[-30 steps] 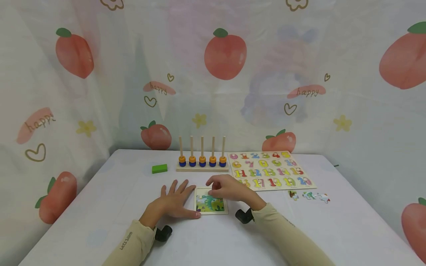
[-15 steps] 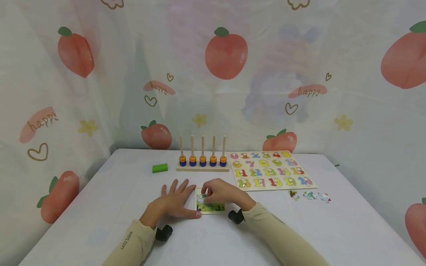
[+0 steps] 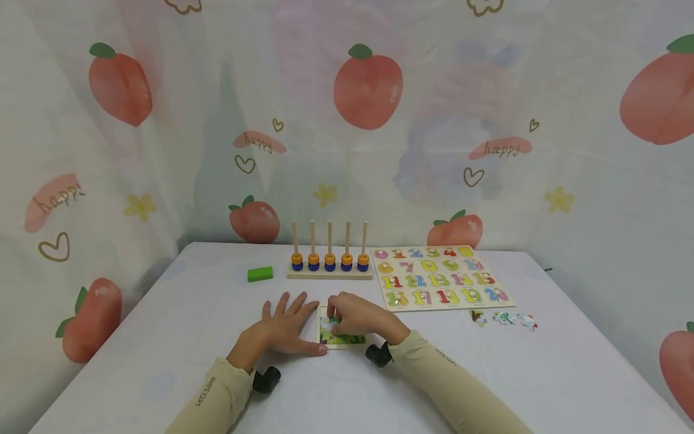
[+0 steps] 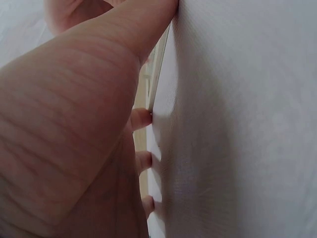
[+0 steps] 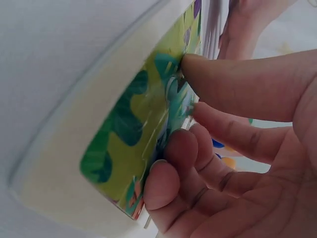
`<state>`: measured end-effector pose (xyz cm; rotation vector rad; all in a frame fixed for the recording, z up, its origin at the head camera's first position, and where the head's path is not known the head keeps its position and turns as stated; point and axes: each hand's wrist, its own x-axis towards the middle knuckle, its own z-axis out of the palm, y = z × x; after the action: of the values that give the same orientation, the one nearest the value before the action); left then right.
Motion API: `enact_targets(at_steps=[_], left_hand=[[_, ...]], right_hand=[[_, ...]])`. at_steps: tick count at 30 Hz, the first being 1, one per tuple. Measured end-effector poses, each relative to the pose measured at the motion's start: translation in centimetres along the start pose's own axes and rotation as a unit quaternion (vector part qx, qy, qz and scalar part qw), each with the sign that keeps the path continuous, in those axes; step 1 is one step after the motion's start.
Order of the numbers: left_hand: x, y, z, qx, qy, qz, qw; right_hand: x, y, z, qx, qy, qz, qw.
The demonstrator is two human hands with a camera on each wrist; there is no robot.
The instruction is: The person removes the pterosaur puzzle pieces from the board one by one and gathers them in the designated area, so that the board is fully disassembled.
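A small jigsaw puzzle in a pale wooden tray [image 3: 347, 347] lies flat on the table, showing a green and teal dinosaur picture. My left hand [image 3: 287, 333] rests spread beside its left edge, the thumb at the lower left corner; in the left wrist view the fingers [image 4: 142, 119] reach down to the cloth. Over the picture, my right hand [image 3: 360, 316] pinches a teal puzzle piece [image 5: 186, 94] between thumb and index finger, low against the picture. Its other fingers curl onto the puzzle's surface. Much of the piece is hidden by the fingers.
Loose puzzle pieces [image 3: 504, 319] lie at the right, below a number board [image 3: 506, 306]. Behind the hands stands a wooden peg stand [image 3: 329, 276] with blue and orange beads. A green block [image 3: 260, 274] lies left of it. A patterned cloth [image 3: 303, 120] hangs behind.
My right hand has shifted left and slightly toward me over the puzzle, and its fingers have come down onto the picture. The left hand has stayed in place.
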<state>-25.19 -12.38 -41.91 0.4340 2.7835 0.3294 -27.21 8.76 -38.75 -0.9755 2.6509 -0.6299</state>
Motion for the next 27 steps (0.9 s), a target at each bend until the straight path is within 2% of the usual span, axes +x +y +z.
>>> enact_targets(at_steps=[7, 16, 27], left_hand=[[-0.16, 0.22, -0.01, 0.005, 0.011, -0.005, 0.9999], [-0.01, 0.1, 0.0, 0.009, 0.012, -0.001, 0.9999], [-0.26, 0.09, -0.07, 0.007, 0.013, 0.004, 0.9999]], right_hand=[[-0.21, 0.28, 0.14, 0.02, 0.014, -0.007, 0.9997], [0.05, 0.83, 0.09, 0.03, 0.039, -0.053, 0.9974], [0.15, 0.84, 0.22, 0.057, 0.041, -0.043, 0.9967]])
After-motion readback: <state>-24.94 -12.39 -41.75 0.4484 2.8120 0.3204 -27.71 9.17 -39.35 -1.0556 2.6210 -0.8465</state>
